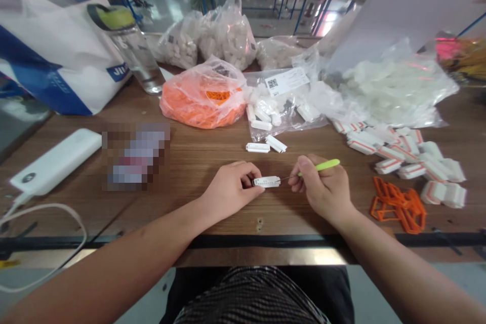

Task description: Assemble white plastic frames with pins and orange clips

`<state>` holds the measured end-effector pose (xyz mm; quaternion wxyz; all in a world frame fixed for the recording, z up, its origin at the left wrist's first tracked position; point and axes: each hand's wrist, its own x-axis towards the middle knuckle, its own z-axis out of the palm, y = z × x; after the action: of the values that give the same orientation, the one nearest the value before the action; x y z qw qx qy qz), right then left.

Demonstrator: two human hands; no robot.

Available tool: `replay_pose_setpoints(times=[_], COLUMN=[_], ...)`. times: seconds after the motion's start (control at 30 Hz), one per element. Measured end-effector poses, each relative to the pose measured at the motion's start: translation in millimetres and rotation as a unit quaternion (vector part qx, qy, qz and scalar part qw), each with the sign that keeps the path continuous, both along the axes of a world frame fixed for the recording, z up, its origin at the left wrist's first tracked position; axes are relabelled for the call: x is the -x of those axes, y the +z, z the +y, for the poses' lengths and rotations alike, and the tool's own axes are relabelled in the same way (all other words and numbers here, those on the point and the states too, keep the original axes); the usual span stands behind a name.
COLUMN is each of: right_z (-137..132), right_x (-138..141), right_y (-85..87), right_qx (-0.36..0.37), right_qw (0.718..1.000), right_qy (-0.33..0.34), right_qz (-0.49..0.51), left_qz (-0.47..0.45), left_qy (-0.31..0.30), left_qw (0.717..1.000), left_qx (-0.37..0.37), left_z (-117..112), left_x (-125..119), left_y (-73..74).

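My left hand [236,186] pinches a small white plastic part [268,181] with rows of little holes, just above the table. In my right hand [322,185] is a thin pick with a lime-green handle [327,165], held like a pen. Its fine metal tip reaches the right end of the white part; whether it touches cannot be made out. Two similar white pieces, one lying flat [257,147] and one at a slant [276,144], rest on the table beyond my hands.
Orange frames [398,205] and many white parts with orange edging [402,152] lie at right. Behind stand an orange-filled bag [203,98], a clear bag of white pieces [286,96] and a water bottle [136,55]. A white power bank [56,159] and a blurred-out object [138,154] lie left.
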<state>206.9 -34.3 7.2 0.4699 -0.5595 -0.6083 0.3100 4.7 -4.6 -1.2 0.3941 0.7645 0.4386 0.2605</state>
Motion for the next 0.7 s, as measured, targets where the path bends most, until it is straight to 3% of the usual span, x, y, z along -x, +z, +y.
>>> replay_pose_setpoints(times=[0.7], right_z=[1.3], right_x=[1.1], right_y=[1.7], right_qx=[0.025], right_qw=[1.000], right_qy=[-0.010], right_qz=[-0.006], left_qz=[-0.002], left_qy=[-0.002], left_qw=[1.000], left_qx=[0.003], left_z=[0.3], left_x=[0.1], left_y=[-1.3])
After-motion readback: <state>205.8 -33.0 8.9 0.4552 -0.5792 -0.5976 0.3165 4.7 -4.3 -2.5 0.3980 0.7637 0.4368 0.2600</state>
